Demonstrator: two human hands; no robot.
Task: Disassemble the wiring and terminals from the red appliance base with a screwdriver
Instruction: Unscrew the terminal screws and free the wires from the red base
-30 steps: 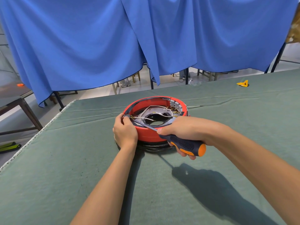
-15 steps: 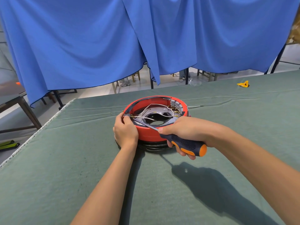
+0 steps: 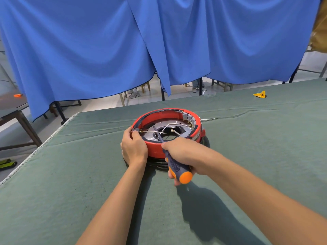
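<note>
bracing the base: we are holding the red appliance base (image 3: pixel 155 149) with our left hand (image 3: pixel 134 147), fingers curled over its left rim, thumb and fingertips seemingly pinching the small terminal (image 3: pixel 136 129) there.
driving the tool: we are gripping the screwdriver (image 3: pixel 174 164) in our right hand (image 3: pixel 184 154), fingers wrapped round the handle, shaft angling down into the base; we cannot tell whether the tip is seated in a screw.
doing it well: we are judging that the tip should sit square in the screw head, pressing along the shaft, clear of the wires (image 3: pixel 164 130).
placing: the base is sitting on the green cloth (image 3: pixel 70 174) near its far edge, left of centre, its near wall lying between our two hands.
</note>
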